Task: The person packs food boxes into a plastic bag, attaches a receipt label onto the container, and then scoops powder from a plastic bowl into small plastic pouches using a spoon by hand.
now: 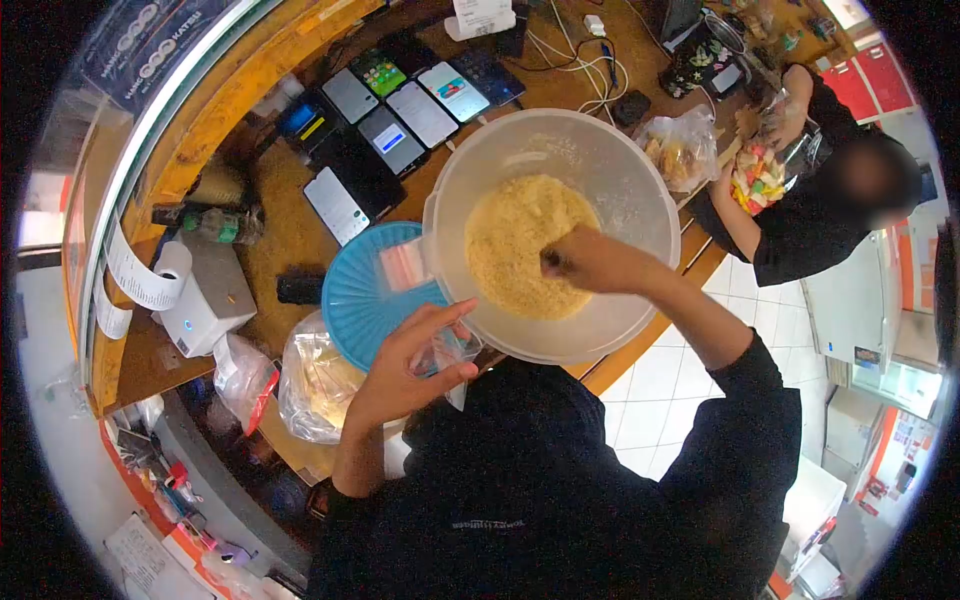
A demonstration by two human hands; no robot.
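Note:
My right hand [585,262] reaches into a large translucent tub [625,180], its fingers curled down at the yellow crumbs [520,225] inside; what they hold, if anything, is hidden. Just outside the tub's near left rim, my left hand [410,365] has its thumb and fingers around a small clear plastic bag [447,352]. A round blue lid [365,300] lies partly beneath the tub's left edge, with a pink and white packet [402,266] on it. Below the lid sits a clear bag with pale contents [318,375].
Several phones [422,113] lie beyond the tub. A receipt printer [205,300] stands at left, white cables [600,85] at the back. At right, another person [820,190] handles a bag of colourful pieces [757,178] beside another clear bag [680,150].

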